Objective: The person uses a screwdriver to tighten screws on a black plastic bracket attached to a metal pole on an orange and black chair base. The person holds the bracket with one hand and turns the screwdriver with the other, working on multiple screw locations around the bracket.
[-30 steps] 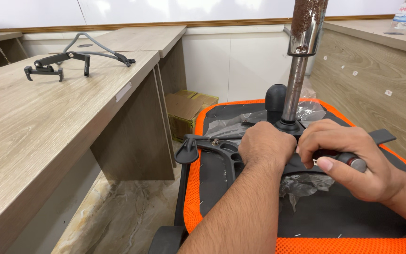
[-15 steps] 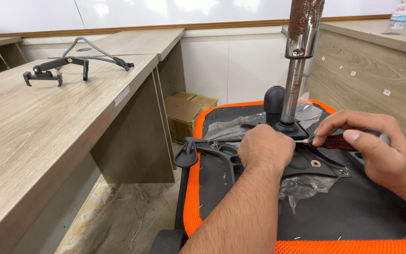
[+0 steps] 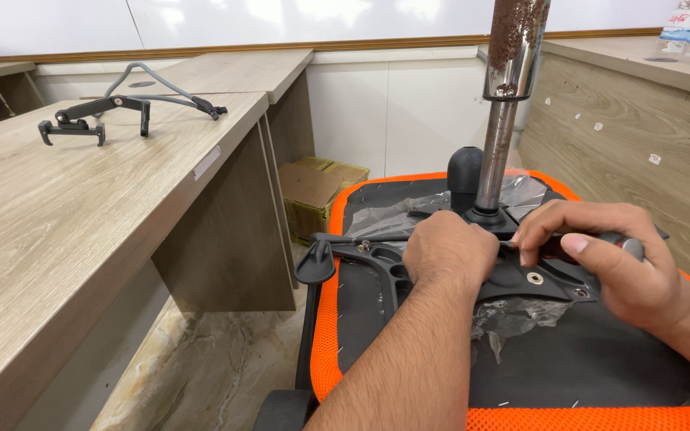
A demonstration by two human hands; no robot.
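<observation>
While the upturned seat (image 3: 521, 375) lies flat, both hands work at its black plate (image 3: 521, 279).
The left hand (image 3: 449, 251), curled into a loose fist, presses on the plate just at 9 o'clock of the rusty column (image 3: 509, 96); whether it grips anything I cannot tell. The right hand (image 3: 608, 259), at 4 o'clock of the column, grasps a red-and-black tool (image 3: 592, 242), its tip toward the left hand. A lever (image 3: 325, 259) juts out at 9 o'clock. A loose armrest frame (image 3: 113, 108) lies on the desk (image 3: 81, 215), well apart.
</observation>
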